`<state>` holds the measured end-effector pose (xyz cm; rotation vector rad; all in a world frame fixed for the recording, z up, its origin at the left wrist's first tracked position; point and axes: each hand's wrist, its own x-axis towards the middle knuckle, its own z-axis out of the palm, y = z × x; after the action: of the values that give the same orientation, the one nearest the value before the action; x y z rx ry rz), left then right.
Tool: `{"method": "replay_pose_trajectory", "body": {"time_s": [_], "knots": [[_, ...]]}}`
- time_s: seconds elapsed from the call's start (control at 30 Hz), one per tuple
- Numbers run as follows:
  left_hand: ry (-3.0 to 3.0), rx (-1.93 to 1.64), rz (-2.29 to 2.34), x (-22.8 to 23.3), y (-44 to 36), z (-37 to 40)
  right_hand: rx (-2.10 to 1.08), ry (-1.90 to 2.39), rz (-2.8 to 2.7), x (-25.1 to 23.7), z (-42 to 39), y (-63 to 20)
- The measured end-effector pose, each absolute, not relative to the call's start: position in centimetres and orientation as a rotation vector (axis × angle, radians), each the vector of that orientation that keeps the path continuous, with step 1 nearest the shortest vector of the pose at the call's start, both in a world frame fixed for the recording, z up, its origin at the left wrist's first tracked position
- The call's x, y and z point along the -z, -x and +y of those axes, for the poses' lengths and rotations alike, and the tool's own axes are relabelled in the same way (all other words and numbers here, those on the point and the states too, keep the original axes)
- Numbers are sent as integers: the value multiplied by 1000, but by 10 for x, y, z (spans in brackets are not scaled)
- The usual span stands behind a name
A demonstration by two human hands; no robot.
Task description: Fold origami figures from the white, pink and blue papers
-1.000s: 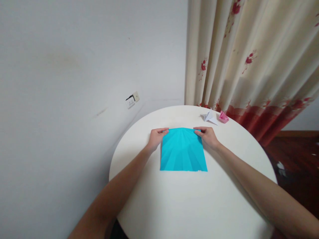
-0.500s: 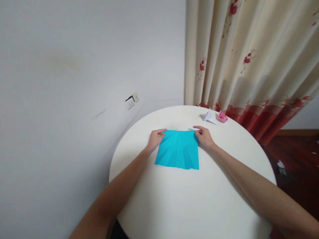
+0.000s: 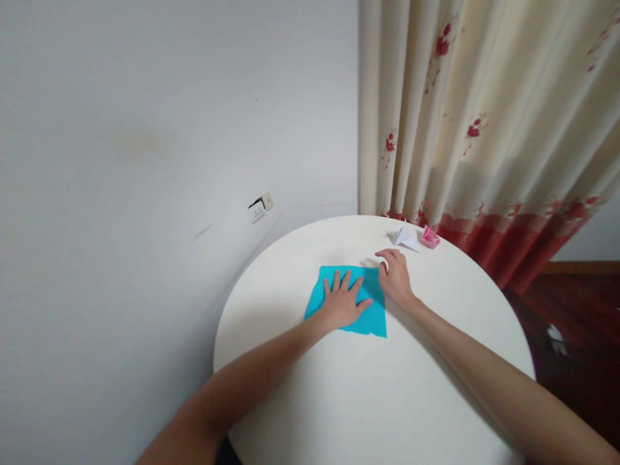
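Observation:
A creased sheet of turquoise paper [image 3: 365, 320] lies flat on the round white table [image 3: 339, 394]. Spread across its middle is my left hand [image 3: 341, 305], palm down with the fingers apart, covering part of the sheet. My right hand [image 3: 394, 276] is at the paper's far right corner, its fingers curved and apart, with nothing visible between them. Whether the right fingertips touch the paper I cannot tell.
Near the table's far right edge sit a white folded paper figure [image 3: 403, 237] and a pink folded paper piece [image 3: 429, 237]. Behind the table hang flowered curtains [image 3: 450, 129], and a wall socket [image 3: 256, 211] is on the left wall.
My left hand has let go of the far left corner and moved right onto the middle of the paper, fingers spread. My right hand has lifted its pinch at the far right corner.

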<state>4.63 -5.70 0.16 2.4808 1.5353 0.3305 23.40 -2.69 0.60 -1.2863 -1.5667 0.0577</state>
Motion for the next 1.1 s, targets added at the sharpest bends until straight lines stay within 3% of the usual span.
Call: {"method": "replay_pose_trajectory", "body": {"time_s": [0.33, 0.57, 0.7, 0.87, 1.1], "knots": [[-2448, -183, 1810, -2, 79, -13, -109, 1401, -1555, 15, -12, -252], [-2421, -55, 1818, -22, 137, 17, 1, 1430, -1411, -1, 6, -289], [-2506, -314, 1789, -33, 118, 17, 160, 1613, -1215, 3, 22, -340], [-2721, -772, 1444, -44, 48, -6, 13, 1812, -1246, 25, 32, -375], [-2586, -956, 992, -23, -43, -53, 16, 1712, -1506, 33, 43, -379]]}}
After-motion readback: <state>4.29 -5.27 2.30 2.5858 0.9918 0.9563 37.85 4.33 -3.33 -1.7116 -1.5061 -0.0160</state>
